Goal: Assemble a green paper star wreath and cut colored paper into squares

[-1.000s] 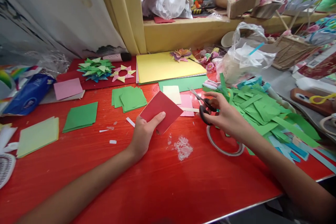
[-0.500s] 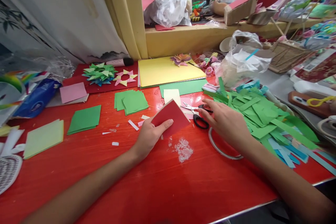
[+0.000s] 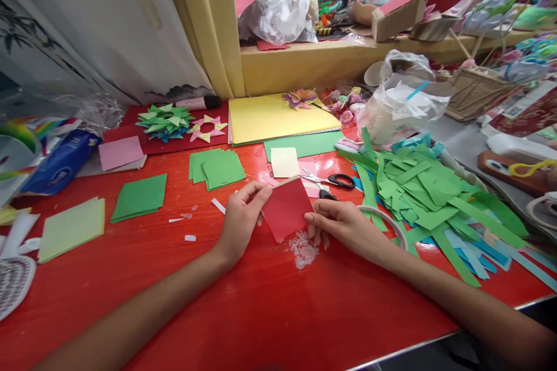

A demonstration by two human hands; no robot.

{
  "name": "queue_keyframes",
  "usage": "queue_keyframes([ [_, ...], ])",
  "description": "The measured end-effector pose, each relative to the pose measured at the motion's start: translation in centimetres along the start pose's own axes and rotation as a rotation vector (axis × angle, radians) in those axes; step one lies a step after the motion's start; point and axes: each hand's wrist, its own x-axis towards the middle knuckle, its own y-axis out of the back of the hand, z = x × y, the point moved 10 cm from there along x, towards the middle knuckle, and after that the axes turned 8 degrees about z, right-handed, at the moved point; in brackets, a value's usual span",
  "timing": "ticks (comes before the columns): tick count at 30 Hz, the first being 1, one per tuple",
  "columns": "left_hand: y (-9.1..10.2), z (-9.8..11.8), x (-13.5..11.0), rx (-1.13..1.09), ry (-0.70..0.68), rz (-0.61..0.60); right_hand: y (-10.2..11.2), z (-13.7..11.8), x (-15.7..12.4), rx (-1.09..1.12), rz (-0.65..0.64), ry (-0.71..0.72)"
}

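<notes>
A red paper square (image 3: 288, 208) is held up over the table, tilted, with a pale edge along its top. My left hand (image 3: 243, 211) pinches its upper left corner between thumb and fingers. At the right corner, my right hand (image 3: 342, 223) closes thumb and forefinger on the paper, its other fingers curled below. Just behind lie the scissors (image 3: 322, 178) with black handles, blades slightly apart, one handle partly covered by my right hand. A cream paper square (image 3: 285, 162) rests beyond the red one. Under my hands is a small heap of clear scraps (image 3: 303, 249).
Green paper strips (image 3: 418, 185) pile up on the right, beside a roll of tape (image 3: 400, 226). Stacks of green squares (image 3: 224, 169) and pale green squares (image 3: 73, 229) lie to the left. Folded paper stars (image 3: 165, 122) and yellow sheets (image 3: 278, 119) sit at the back.
My right hand has come away from the scissors, moving left and nearer to me, onto the red paper's right corner. My left hand has shifted its grip to the upper left corner.
</notes>
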Motion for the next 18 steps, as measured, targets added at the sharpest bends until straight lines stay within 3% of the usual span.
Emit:
queue_keyframes([
  [4,0.2,-0.4,0.5,-0.014,-0.009,0.000,1.1,-0.5,0.3,0.035,0.095,0.024],
  [11,-1.1,-0.2,0.0,0.006,0.011,-0.116,3.9,-0.5,0.4,0.260,0.358,0.072],
  [15,-1.8,-0.6,-0.4,0.037,0.047,-0.192,4.6,-0.3,0.4,0.346,0.395,0.095],
  [18,-1.6,-0.7,-0.3,-0.014,0.047,-0.178,4.7,-0.3,0.5,0.314,0.395,0.107],
])
